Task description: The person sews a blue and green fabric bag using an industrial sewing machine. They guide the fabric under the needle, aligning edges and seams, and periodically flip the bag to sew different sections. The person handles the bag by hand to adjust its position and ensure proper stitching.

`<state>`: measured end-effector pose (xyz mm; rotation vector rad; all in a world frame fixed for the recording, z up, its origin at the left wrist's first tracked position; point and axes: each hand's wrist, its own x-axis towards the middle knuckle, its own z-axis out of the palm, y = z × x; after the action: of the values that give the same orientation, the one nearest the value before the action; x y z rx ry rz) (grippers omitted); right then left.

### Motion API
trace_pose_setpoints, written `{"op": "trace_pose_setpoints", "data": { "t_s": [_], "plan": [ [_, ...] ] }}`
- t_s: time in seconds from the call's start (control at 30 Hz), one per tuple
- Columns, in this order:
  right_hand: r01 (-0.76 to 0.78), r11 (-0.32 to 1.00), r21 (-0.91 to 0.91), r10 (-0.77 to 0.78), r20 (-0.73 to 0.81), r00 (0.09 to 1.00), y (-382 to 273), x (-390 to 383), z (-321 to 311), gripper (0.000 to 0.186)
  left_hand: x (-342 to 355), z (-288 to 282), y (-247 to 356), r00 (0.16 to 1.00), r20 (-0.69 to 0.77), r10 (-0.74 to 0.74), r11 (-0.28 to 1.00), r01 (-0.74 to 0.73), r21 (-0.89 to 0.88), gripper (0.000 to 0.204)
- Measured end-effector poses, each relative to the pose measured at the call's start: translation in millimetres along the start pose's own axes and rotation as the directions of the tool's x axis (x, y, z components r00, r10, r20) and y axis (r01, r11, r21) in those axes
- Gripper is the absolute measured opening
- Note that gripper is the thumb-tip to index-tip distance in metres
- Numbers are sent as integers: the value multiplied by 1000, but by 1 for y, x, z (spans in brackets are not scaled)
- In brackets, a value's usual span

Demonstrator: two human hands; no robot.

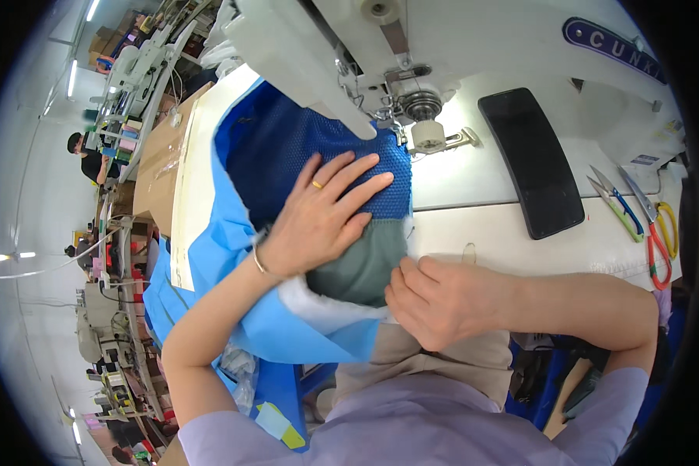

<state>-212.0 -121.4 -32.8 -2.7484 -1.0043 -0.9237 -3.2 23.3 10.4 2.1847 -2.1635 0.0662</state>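
- Bare left hand (311,221) lies flat with fingers spread on the shiny royal-blue mesh fabric (318,128)
- Bare right hand (452,299), apart at the left hand's 4 o'clock, curls its fingers at the right edge of the smooth grey-green cloth (365,268); cannot tell whether they pinch it
- Mesh meets grey-green cloth along a seam by the left thumb; pale sky-blue cloth (287,334) spreads from that hand's 9 to 6 o'clock
- White sewing machine (489,46) stands at its 1 o'clock
- Black rectangular phone (532,163) lies at the right hand's 1 o'clock
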Motion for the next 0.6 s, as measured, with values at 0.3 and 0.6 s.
{"op": "trace_pose_setpoints", "data": {
  "t_s": [0.3, 0.6],
  "plan": [
    [8, 999, -44, -12, -106, 994, 1, 6, 11, 27, 26, -3, -24, 929, -122, 349, 936, -338, 100, 51],
    [43, 999, -6, -43, -67, 997, 6, 3, -1, 28, 28, 11, -7, 925, -301, 234, 970, -241, 11, 44]
  ]
}}
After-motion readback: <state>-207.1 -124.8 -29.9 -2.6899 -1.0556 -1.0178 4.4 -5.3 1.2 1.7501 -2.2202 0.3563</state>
